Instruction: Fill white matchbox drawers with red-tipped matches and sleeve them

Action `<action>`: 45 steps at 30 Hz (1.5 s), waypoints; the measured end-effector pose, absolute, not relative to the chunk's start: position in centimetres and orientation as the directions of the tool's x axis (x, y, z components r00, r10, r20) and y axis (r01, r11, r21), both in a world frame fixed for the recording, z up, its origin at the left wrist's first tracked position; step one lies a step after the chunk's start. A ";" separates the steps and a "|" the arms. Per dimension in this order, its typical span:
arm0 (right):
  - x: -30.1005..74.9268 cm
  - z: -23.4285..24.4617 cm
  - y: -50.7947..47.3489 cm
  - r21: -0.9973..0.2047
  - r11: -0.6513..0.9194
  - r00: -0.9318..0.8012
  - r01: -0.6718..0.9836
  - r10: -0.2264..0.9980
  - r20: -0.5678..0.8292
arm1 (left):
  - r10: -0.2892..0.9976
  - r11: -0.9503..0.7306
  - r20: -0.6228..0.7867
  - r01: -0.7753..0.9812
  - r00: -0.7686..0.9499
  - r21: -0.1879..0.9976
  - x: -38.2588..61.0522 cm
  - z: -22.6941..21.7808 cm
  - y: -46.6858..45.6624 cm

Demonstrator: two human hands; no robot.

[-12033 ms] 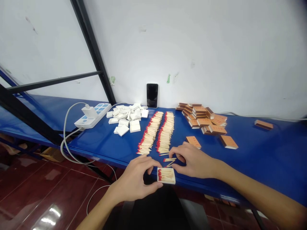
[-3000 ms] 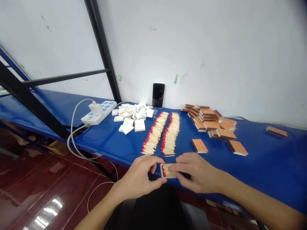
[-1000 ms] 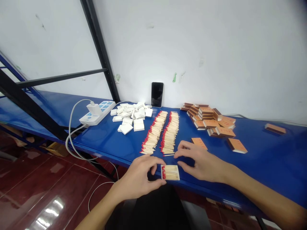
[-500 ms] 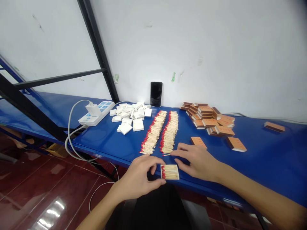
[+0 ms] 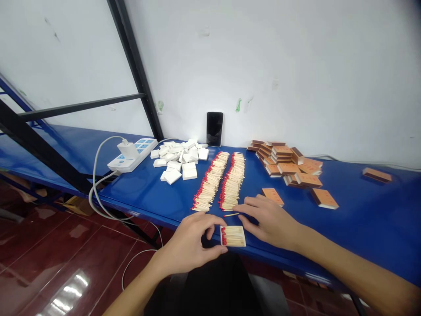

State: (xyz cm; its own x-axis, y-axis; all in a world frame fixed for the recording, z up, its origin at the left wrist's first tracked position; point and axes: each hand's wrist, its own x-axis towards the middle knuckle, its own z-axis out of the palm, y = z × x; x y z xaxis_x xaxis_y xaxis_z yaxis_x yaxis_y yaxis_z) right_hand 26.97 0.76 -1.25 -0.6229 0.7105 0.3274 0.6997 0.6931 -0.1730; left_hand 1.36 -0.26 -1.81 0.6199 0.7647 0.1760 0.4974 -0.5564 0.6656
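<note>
My left hand (image 5: 194, 237) grips the left end of a small white matchbox tray (image 5: 243, 237) between thumb and forefinger, at the table's front edge. Several red-tipped matches (image 5: 234, 237) lie side by side in the tray, heads to the left. Just beyond it, my right hand (image 5: 269, 219) has thumb and forefinger closed at the plain end of a single match (image 5: 231, 214), whose red head points left. Two long rows of matches stretch back from the hands, a left row (image 5: 210, 182) and a right row (image 5: 232, 182).
White trays (image 5: 180, 156) are heaped at the back left, by a power strip (image 5: 134, 156) with a plugged-in charger. A phone (image 5: 215, 129) leans on the wall. Orange matchboxes (image 5: 286, 162) pile up at the right. One matchbox (image 5: 272, 195) lies behind my right hand.
The single match has come slightly away from the front of the right row, towards me, at my right fingertips. My left hand and the tray have stayed in place.
</note>
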 end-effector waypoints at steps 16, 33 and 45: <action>26.8 -1.1 0.7 -0.248 0.663 -0.622 0.706 0.749 0.230 | 0.758 -0.568 0.194 0.486 0.622 0.664 1.4 -1.3 -0.4; 26.8 -0.7 0.6 -0.176 0.678 -0.636 0.714 0.733 0.243 | 0.755 -0.583 0.223 0.475 0.617 0.660 1.2 -1.6 -0.4; 26.8 -0.8 0.5 -0.170 0.722 -0.665 0.671 0.687 0.294 | 0.770 -0.556 0.183 0.502 0.611 0.662 1.2 -1.2 -0.4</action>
